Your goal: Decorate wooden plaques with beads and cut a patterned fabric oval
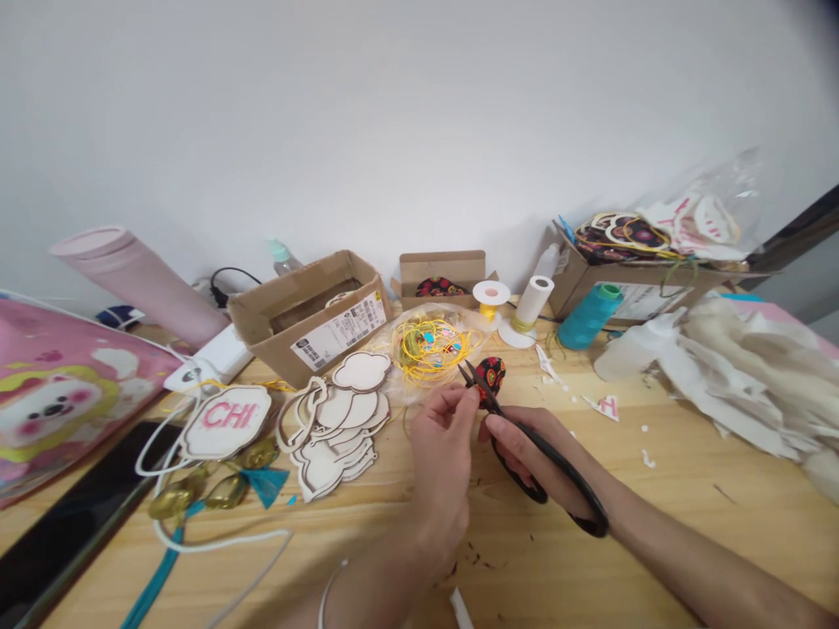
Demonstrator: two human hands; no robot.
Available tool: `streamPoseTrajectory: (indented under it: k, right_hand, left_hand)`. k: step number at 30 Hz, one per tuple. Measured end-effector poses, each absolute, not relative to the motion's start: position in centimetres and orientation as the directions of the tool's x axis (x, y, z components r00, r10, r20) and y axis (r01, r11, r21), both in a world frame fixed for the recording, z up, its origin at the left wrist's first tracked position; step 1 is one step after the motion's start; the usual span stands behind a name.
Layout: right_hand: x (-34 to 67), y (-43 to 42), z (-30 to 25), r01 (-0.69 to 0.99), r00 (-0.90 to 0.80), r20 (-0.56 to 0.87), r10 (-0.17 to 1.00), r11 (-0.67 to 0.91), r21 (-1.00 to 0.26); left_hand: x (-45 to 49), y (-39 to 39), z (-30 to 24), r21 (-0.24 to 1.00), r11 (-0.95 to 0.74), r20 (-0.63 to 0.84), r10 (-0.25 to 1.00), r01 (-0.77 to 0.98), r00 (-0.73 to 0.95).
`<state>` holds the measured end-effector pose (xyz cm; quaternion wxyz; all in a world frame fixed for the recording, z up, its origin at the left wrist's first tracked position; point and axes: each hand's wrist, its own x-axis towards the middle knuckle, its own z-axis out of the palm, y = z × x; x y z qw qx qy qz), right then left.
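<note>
A: Hands?

B: Left hand [442,441] pinches the red-black patterned cutout [491,377], held above the worktop's [544,559] middle. Right hand [544,437] grips black scissors [593,521], blades at the cutout's edge.

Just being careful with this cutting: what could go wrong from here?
The tips of the black scissors sit right beside the fingers of the left hand, so a slip could nick them. The small patterned piece gives little to grip and might slide. The yellow cord lies close beyond the tips and could get snagged.
</note>
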<state>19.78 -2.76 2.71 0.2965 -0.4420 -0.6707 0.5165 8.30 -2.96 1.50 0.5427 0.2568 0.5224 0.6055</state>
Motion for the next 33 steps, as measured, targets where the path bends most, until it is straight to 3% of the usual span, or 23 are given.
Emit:
streamPoseTrajectory:
  k: [11,20,26,33]
  right_hand:
    - [20.3,-2.7,2.1,0.25,-0.481,-0.068,0.874,0.062,-0.966]
    - [19.8,-3.2,1.3,0.283,-0.39,-0.187,0.902,-0.076,-0.956]
    - [19.7,-3.1,2.2,0.319,-0.38,-0.103,0.919,0.025,-0.947]
    - [20.0,-3.0,2.3,0.331,-0.384,-0.115,0.916,0.02,-0.943]
  left_hand:
    - [8.3,-3.0,1.3,0.881,0.161,-0.291,0.926,-0.445,-0.241]
    - [8.4,-3.0,1.3,0.884,0.169,-0.297,0.923,-0.436,-0.243]
    - [8.3,-3.0,1.3,0.88,0.171,-0.301,0.922,-0.442,-0.242]
    - [8.1,-3.0,1.5,0.903,0.165,-0.265,0.941,-0.396,-0.213]
